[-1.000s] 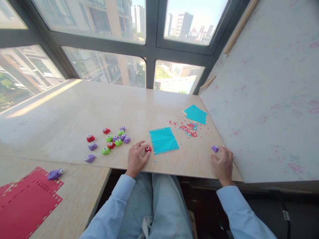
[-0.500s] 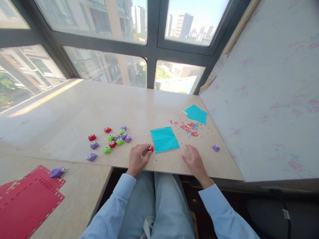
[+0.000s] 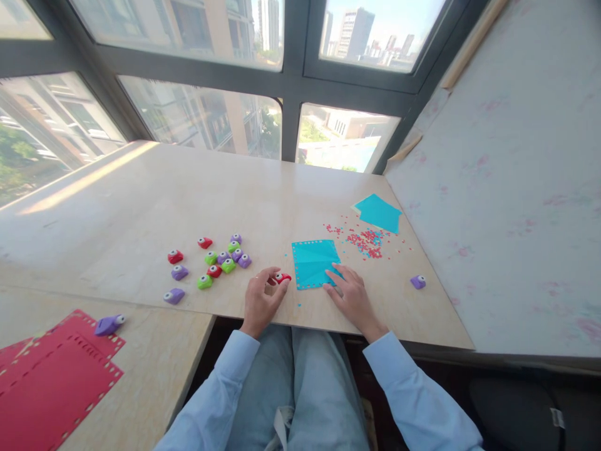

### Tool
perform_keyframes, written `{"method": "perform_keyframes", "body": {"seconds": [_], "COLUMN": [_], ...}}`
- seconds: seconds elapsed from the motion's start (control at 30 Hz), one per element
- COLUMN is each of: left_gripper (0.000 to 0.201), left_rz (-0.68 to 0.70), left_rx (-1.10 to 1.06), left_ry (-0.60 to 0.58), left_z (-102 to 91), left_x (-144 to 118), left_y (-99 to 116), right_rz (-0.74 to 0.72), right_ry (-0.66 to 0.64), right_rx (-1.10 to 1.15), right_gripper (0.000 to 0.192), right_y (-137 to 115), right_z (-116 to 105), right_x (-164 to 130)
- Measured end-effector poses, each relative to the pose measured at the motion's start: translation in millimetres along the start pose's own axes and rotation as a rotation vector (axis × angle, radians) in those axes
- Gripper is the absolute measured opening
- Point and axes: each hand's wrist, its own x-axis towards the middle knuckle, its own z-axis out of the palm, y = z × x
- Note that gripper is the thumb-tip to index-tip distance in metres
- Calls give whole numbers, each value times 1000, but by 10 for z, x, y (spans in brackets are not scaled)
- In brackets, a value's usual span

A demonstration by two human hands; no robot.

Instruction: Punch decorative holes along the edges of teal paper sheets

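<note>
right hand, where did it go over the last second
The right hand let go of the purple punch near the wall and swept left; its fingertips now rest on the blue sheet. The left hand stays on the red punch.

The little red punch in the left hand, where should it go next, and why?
Probably onto the edge of the teal paper sheet: the left hand pinches the small red plastic hole punch right beside it, while the right hand presses the sheet flat.
</note>
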Motion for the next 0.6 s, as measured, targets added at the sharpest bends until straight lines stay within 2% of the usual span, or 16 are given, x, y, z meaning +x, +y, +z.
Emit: {"method": "perform_keyframes", "body": {"seconds": [0.17, 0.33, 0.43, 0.5, 0.6], "left_gripper": [22, 28, 31, 29, 29], "left_rz": [95, 67, -14, -92, -218], "left_rx": [146, 165, 50, -112, -327], "left_ry": [-58, -48, 25, 76, 81], "left_z": [16, 6, -9, -13, -5], "left_x": [29, 29, 13, -1, -19], "left_y": [41, 54, 47, 47, 57], "right_rz": [7, 9, 18, 39, 121], "right_ry": [55, 71, 91, 106, 171], "right_rx": [33, 35, 23, 12, 5], "right_gripper": [30, 29, 28, 28, 32], "right_y": [-17, -26, -20, -6, 31], "right_z": [-6, -11, -6, 4, 43], "right_x": [-30, -12, -16, -25, -37]}}
